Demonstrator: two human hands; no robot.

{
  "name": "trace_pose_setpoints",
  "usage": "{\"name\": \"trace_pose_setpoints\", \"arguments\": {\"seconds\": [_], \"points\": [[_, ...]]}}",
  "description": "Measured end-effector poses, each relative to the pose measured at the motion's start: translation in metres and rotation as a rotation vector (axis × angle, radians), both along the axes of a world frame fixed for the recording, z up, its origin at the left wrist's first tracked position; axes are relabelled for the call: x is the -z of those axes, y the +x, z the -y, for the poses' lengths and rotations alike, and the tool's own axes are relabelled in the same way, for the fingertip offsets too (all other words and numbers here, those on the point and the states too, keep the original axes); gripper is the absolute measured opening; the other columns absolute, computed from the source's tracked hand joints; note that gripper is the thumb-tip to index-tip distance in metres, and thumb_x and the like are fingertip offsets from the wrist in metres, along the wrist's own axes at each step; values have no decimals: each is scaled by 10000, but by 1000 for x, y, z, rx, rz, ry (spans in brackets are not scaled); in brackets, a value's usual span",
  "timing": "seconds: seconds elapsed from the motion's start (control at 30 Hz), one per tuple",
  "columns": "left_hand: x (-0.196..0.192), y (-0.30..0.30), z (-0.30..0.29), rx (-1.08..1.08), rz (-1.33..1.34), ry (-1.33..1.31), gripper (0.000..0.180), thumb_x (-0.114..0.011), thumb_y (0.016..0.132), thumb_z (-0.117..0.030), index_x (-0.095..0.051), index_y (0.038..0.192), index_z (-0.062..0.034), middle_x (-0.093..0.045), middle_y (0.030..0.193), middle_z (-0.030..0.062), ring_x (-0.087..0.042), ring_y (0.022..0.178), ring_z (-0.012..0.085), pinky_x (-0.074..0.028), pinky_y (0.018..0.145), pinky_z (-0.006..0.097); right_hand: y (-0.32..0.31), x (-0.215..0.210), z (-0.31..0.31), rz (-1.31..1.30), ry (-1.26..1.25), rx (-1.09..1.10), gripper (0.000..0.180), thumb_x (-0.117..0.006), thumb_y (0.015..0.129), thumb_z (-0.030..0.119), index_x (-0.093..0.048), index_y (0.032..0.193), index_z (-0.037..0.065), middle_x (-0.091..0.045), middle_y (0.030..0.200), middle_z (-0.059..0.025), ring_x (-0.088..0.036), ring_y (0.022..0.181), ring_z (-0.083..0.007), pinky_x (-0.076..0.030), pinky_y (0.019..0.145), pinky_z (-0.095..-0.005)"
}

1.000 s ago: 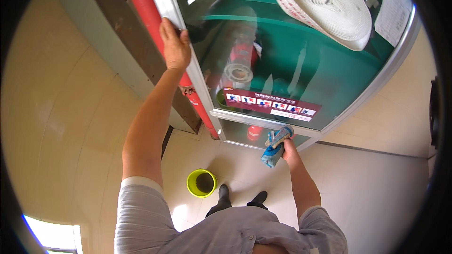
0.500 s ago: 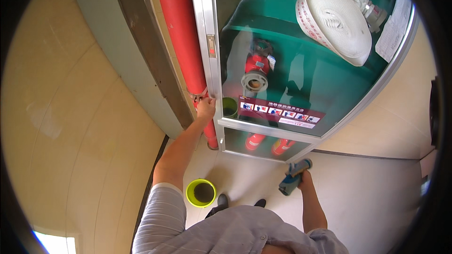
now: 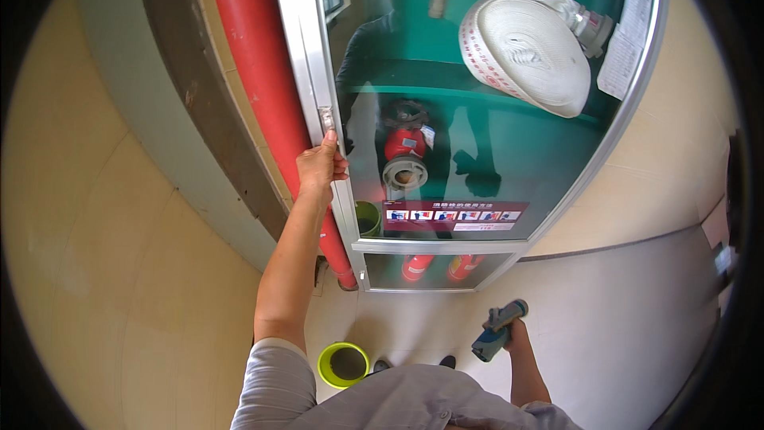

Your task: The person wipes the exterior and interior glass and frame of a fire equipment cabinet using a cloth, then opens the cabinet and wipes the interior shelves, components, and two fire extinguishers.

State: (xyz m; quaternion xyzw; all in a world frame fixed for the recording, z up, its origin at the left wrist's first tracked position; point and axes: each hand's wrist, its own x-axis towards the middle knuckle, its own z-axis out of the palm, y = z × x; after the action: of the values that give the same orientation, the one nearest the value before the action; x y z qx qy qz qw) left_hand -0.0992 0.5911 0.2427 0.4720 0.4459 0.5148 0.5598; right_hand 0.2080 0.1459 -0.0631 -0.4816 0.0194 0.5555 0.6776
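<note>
My left hand (image 3: 320, 166) is raised to the metal frame of a glass-fronted cabinet, its fingers curled and its thumb against the small door latch (image 3: 326, 118). Through the glass show a rolled white fire hose (image 3: 525, 56) with a metal coupling, and a red hydrant valve (image 3: 406, 143) with a grey ring. Low on the right, my right hand (image 3: 517, 336) is closed round a blue-grey object with a cylindrical barrel (image 3: 492, 338); its exact kind is unclear. It hangs clear of the cabinet.
A red pipe (image 3: 259, 72) runs along the cabinet's left side. Two red fire extinguishers (image 3: 416, 267) stand behind the lower pane. By my feet is a yellow-green bucket (image 3: 325, 366) with something dark inside. A tan wall (image 3: 143, 287) rises at left.
My left hand has moved from the red pipe's tie up to the latch on the cabinet frame. The view has shifted, and my right hand still holds the blue-grey object.
</note>
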Motion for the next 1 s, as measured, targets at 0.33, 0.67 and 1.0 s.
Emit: {"name": "trace_pose_setpoints", "arguments": {"seconds": [0.33, 0.67, 1.0], "points": [[-24, -12, -3, 41, -214, 152, 364, -700, 878, -355, -667, 809, 1, -633, 672, 58, -600, 561, 144, -529, 490, 288, -82, -113, -113, 126, 170, -207, 292, -419, 966, 68, -564, 1204, -17, -670, 1003, -191, -700, 820, -366, -602, 728, -494], [-62, 4, 3, -226, -1205, 695, 376, -545, 929, -360, -670, 877, -9, -680, 898, 261, -661, 876, 429, -532, 792, 497, -112, -109, -80, 290, 118, -268, 197, -457, 928, 33, -613, 1023, -39, -679, 853, -183, -702, 759, -324, -600, 701, -458], [-47, -30, 66, -314, -1044, 982, 262, -656, 822, -223, -583, 689, -10, -624, 637, 206, -637, 632, 406, -518, 611, 480, -97, -109, -40, 351, 85, -268, 263, -444, 883, -33, -631, 1069, -32, -688, 895, -172, -703, 774, -297, -596, 729, -435]]}}
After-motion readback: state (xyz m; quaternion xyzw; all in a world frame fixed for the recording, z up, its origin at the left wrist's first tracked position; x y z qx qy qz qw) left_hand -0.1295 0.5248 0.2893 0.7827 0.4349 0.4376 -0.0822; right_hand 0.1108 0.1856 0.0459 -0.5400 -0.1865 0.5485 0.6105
